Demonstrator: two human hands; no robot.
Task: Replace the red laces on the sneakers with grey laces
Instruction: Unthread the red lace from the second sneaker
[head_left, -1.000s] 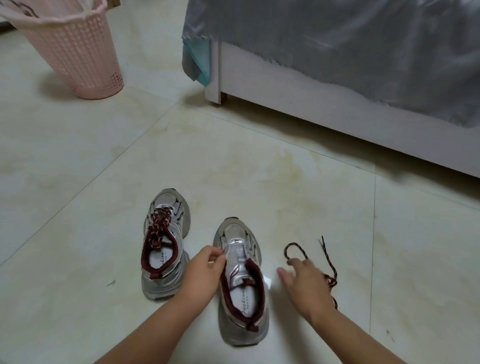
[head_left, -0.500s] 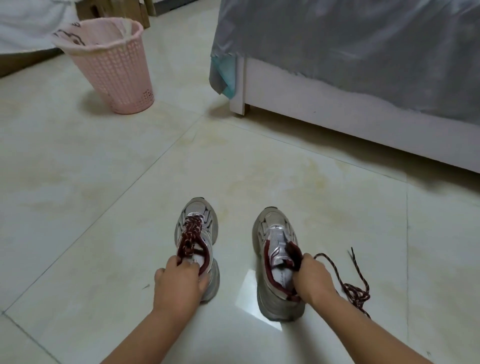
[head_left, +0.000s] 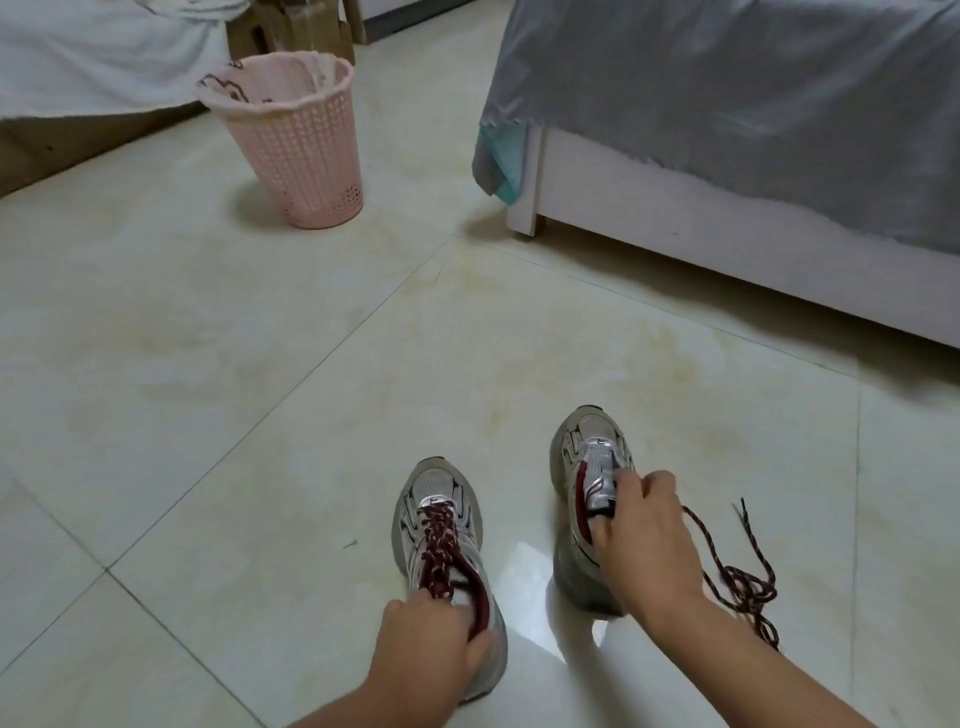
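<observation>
Tiled floor, bedroom: two sneakers, one loose red lace.
Laced sneaker at 6 o'clock, red lacing in place; left hand curls round its heel collar. Unlaced sneaker at 5 o'clock; right hand grips its tongue and opening. Removed red lace lies on floor at 4 o'clock, just beside right wrist. Pink basket at 11 o'clock; grey-covered bed at 1 o'clock. No legible writing.

Left hand gripping laced sneaker, right hand gripping unlaced sneaker
</observation>
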